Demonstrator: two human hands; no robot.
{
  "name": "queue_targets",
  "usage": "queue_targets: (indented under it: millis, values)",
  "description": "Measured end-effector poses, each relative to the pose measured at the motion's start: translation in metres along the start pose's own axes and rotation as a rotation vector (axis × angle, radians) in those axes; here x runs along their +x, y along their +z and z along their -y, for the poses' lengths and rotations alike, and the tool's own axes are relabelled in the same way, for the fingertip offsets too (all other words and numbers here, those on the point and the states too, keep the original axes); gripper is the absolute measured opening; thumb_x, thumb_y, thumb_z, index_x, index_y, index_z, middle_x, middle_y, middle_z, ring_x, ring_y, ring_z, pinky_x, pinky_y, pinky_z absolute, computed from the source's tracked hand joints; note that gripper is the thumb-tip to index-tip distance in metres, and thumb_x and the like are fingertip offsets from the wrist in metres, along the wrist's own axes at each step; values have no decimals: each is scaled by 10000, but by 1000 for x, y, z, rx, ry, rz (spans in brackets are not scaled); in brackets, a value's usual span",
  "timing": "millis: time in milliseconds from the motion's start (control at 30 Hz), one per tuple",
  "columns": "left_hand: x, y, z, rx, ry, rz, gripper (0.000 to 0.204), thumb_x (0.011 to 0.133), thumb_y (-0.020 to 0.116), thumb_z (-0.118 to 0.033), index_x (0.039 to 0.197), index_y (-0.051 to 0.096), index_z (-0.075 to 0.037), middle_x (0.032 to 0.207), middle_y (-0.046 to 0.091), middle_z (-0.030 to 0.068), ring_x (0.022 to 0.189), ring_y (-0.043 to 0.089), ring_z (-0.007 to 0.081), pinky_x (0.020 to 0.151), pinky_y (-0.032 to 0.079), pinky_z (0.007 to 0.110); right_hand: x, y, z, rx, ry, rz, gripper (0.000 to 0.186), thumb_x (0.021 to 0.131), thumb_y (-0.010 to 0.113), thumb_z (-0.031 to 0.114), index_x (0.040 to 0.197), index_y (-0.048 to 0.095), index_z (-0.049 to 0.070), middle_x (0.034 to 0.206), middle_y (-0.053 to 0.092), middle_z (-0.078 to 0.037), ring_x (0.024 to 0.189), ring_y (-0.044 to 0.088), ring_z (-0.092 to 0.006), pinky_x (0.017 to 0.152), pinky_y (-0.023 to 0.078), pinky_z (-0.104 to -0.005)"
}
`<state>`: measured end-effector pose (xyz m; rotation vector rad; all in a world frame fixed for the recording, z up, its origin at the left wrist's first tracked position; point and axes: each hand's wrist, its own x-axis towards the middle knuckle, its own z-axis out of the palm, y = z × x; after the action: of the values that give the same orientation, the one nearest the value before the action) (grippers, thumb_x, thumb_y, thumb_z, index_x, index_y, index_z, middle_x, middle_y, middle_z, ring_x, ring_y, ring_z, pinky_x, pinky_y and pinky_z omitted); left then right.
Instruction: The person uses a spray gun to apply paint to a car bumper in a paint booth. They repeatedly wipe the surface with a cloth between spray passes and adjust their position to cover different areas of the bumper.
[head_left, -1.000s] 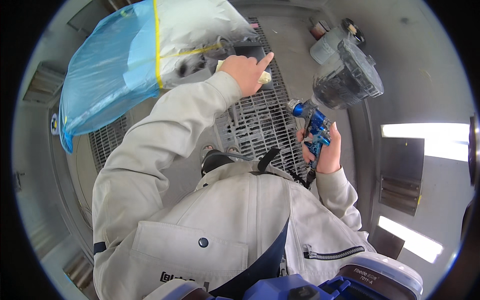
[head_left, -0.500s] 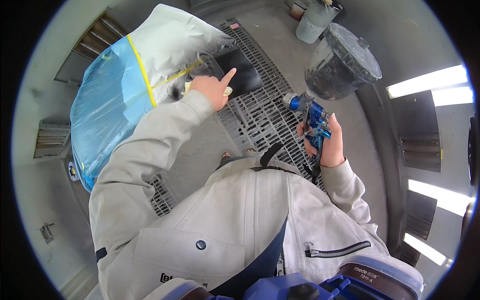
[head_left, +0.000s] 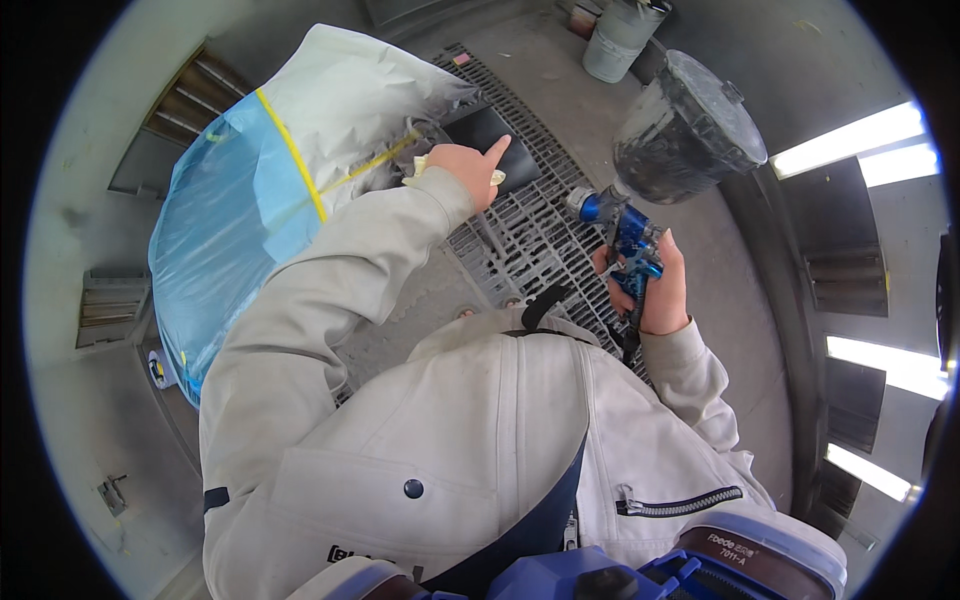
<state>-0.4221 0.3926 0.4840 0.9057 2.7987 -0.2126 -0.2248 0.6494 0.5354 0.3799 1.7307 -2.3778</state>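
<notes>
My left hand (head_left: 467, 172) grips a pale yellow cloth (head_left: 417, 174) with the index finger extended over a glossy dark panel (head_left: 472, 126). Beside the panel is a masked part: white paper (head_left: 340, 80) darkened by overspray, yellow tape (head_left: 287, 140) and blue plastic sheeting (head_left: 215, 220). My right hand (head_left: 662, 285) is wrapped round a blue metal spray gun (head_left: 630, 230), whose large translucent cup (head_left: 688, 130) is smeared grey and black. A dark hose runs down from the gun's handle.
A metal floor grating (head_left: 530, 240) lies under the panel. Grey containers (head_left: 615, 45) stand at the back right. Booth walls carry long lights (head_left: 880, 365) on the right and vent louvres (head_left: 112, 305) on the left. A tape roll (head_left: 160, 368) sits at left. Respirator cartridges (head_left: 760, 550) edge the view.
The view has swung, showing more of the right wall lights and floor. My left hand dipped, then moved right along the dark panel with the cloth. The spray gun stays in my right hand.
</notes>
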Motion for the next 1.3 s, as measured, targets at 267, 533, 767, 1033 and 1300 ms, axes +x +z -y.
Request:
queue_targets:
  millis: [267,533,767,1033,1300]
  values:
    - [-34,21,35,1,40,32,955,958,685,-387,1753,159,-325,931,766,124,809,754,320,692,566,483,2,5,-4,-5,12,-72,771,1064,333,685,1063,634,-25,952,709,-153,438,434,-110,414,386,-264]
    - [-2,16,60,-621,8,-476,690,931,696,-276,1586,495,-193,1154,759,189,1096,705,416,968,565,476,0,1,-1,-24,63,-110,789,1053,340,696,1068,623,-40,972,702,-163,439,428,-113,413,399,-270]
    - [101,10,44,-502,387,-909,468,880,692,-142,1345,714,-90,1286,731,166,1239,658,391,1060,538,465,3,-10,-5,-22,31,-81,764,1044,394,716,1136,647,1,956,721,-117,463,451,-95,435,379,-250]
    - [67,83,49,-46,482,-516,603,995,521,-165,1584,495,-37,1720,414,136,1596,385,283,1306,313,471,4,-11,-10,-24,12,-115,784,1039,372,710,1122,630,-26,954,706,-151,438,445,-105,407,389,-256]
    - [14,68,61,45,475,-449,605,981,538,-197,1558,525,-17,1682,474,121,1570,419,277,1290,329,461,5,-15,-8,-58,44,-122,815,1042,354,715,1119,645,-42,941,708,-148,429,438,-106,410,397,-259]
